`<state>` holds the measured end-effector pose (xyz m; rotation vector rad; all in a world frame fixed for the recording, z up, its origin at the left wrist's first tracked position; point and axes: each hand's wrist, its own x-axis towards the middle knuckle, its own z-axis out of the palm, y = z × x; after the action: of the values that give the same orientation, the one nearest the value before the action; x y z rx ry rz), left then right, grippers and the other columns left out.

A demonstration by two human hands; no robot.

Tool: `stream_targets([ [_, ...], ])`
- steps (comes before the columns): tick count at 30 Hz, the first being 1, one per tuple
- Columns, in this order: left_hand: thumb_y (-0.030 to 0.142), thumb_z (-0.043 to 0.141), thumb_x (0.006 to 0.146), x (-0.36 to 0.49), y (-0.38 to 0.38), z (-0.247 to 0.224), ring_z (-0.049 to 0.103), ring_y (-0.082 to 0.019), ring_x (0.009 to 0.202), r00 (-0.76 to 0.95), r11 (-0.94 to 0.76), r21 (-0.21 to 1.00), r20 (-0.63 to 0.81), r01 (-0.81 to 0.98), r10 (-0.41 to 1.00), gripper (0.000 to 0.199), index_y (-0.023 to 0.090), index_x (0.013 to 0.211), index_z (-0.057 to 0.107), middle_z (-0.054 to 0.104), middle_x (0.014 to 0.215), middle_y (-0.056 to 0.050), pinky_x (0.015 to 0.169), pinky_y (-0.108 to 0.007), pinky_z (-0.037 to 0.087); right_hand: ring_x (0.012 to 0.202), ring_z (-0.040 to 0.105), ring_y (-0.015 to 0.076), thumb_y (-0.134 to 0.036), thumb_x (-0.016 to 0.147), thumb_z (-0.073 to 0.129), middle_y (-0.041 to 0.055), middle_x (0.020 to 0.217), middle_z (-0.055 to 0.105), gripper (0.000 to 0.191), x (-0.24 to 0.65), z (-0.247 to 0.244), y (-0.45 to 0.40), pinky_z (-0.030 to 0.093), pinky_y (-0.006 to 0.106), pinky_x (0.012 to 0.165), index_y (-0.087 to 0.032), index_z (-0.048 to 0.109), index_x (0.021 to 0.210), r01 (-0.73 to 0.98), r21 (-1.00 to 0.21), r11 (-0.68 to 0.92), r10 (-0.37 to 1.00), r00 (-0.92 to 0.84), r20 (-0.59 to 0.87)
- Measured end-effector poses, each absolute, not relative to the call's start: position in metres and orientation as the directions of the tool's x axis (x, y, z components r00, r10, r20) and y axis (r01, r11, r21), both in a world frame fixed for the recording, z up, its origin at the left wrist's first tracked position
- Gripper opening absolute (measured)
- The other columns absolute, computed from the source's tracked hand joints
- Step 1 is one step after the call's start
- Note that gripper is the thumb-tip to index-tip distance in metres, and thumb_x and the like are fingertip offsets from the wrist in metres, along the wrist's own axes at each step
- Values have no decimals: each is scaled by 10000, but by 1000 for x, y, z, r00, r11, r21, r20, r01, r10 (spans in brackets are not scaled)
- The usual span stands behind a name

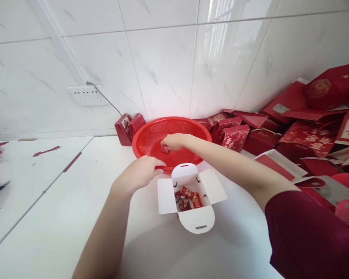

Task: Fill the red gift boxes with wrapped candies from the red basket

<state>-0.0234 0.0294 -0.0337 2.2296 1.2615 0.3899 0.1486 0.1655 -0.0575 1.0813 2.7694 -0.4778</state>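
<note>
A round red plastic basket (172, 122) with mesh walls stands against the tiled wall. My right hand (174, 142) reaches inside it, fingers closed on a small red wrapped packet (166, 150). At the basket's near left rim is my left hand (139, 172), its thumb and fingers on either side of the red edge. In front of the basket sits an open white-lined gift box (196, 219), its flaps folded outward. Several red wrapped packets (189, 197) lie in the bottom of that box.
A large heap of red gift boxes (302, 135) fills the right side. Two small red boxes (125, 130) stand left of the basket. On the left lie a dark pen (0, 188) and red scraps (46, 151). A wall socket (88, 96) has a grey cable.
</note>
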Motion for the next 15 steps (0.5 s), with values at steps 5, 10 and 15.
stream_targets([
  [5,315,545,873,-19,22,-34,671,-257,772,465,-386,532,-16,753,885,214,251,823,744,741,825,-65,649,-303,439,1052,617,227,-243,903,647,103,1185,646,267,136,-91,197,492,404,910,-157,640,1156,691,-159,706,608,-705,-365],
  [10,310,535,885,-19,22,-34,670,-251,742,470,-381,526,-40,760,882,229,248,802,739,738,818,-64,638,-305,427,958,655,191,-351,949,608,71,1104,663,263,146,-96,202,552,398,850,-145,640,1110,753,-138,643,623,-619,-478],
  [15,329,544,875,-20,27,-35,683,-260,809,494,-401,536,-35,743,869,222,234,877,745,745,851,-75,667,-304,450,865,688,203,-244,864,693,73,908,728,134,163,-79,181,531,337,791,-136,691,943,781,-267,564,699,-624,-349],
])
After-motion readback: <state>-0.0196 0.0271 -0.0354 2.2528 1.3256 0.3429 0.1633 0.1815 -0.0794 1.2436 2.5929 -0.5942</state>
